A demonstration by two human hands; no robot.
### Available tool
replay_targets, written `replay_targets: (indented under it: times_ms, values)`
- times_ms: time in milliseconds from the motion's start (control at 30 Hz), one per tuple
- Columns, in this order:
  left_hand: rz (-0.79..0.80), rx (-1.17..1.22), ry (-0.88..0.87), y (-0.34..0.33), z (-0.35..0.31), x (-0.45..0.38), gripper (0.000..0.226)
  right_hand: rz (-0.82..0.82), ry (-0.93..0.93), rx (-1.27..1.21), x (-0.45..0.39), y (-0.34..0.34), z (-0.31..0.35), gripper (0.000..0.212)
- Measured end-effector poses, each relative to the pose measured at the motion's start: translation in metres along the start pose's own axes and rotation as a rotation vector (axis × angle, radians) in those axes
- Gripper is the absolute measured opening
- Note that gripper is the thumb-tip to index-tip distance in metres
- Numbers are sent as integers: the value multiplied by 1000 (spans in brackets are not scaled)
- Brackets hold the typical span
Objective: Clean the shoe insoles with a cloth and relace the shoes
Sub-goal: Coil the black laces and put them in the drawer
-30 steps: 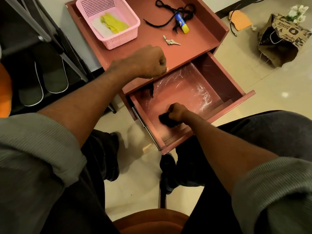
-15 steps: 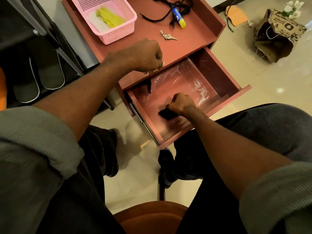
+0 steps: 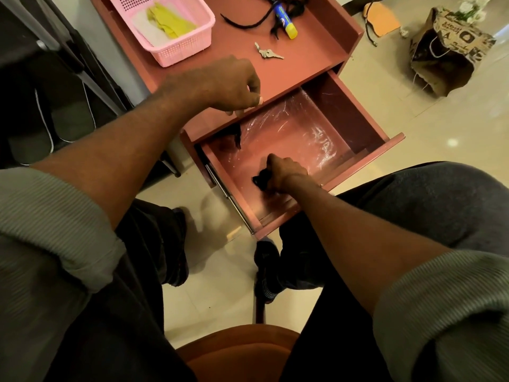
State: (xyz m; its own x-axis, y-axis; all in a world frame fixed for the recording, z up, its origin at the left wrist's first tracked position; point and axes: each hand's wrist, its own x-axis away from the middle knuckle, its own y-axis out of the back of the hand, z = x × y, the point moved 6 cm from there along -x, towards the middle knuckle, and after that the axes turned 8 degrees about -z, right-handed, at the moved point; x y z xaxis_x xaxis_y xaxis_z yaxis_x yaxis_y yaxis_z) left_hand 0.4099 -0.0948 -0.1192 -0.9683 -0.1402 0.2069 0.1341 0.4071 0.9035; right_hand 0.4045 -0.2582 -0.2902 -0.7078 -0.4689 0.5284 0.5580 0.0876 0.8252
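My right hand (image 3: pixel 285 173) is inside the open drawer (image 3: pixel 369 158) of a reddish table (image 3: pixel 311 48) and grips a small black bundle (image 3: pixel 261 181); I cannot tell whether it is lace or cloth. My left hand (image 3: pixel 228 84) hovers at the table's front edge with its fingers curled and nothing visible in them. Another black strand (image 3: pixel 237 137) lies at the drawer's back left. Black shoelaces (image 3: pixel 248 22) lie on the tabletop. A pink basket (image 3: pixel 179 52) holds a yellow cloth (image 3: pixel 170 23) and a white one. An orange insole (image 3: pixel 382 19) lies on the floor.
A glue stick (image 3: pixel 285 22) and keys (image 3: pixel 267 54) lie on the tabletop. A printed paper bag (image 3: pixel 446 56) stands on the floor at right. Dark footwear (image 3: pixel 66 119) sits under a rack at left. My knees flank the drawer; an orange chair seat (image 3: pixel 237 351) is below me.
My right hand shifted slightly within the drawer while keeping hold of the black bundle. My left hand stayed at the table edge.
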Motion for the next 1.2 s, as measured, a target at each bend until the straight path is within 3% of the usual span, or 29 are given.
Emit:
replay_targets:
  times_ms: [67, 167, 300, 433, 567, 700, 833, 933, 1033, 1200]
  values:
    - [-12, 4, -9, 4, -5, -2, 22, 43, -25, -44, -4, 20, -5, 55]
    - [-55, 28, -8, 13, -7, -4, 26, 64, -6, -138, -11, 72, -7, 27]
    - [-145, -20, 23, 18, -4, -11, 27, -120, 73, -138, -18, 159, 4, 18]
    - [-128, -176, 85, 5, 4, -26, 35, -342, 137, -50, -40, 202, 24, 18]
    - [-44, -208, 150, -20, 13, -42, 50, -522, 130, -90, -66, 211, 32, 26]
    - [71, -301, 166, -29, 28, -56, 47, -598, 134, -107, -90, 215, 34, 29]
    - [119, -242, 159, -23, 33, -61, 51, -681, 172, -142, -107, 226, 48, 42]
    - [129, -173, 158, -20, 41, -67, 46, -713, 249, -18, -122, 235, 75, 54]
    - [59, -83, 170, -14, 47, -72, 41, -671, 269, 93, -142, 237, 90, 60]
    - [-126, -9, 180, 1, 57, -72, 30, -642, 191, 160, -168, 236, 97, 35]
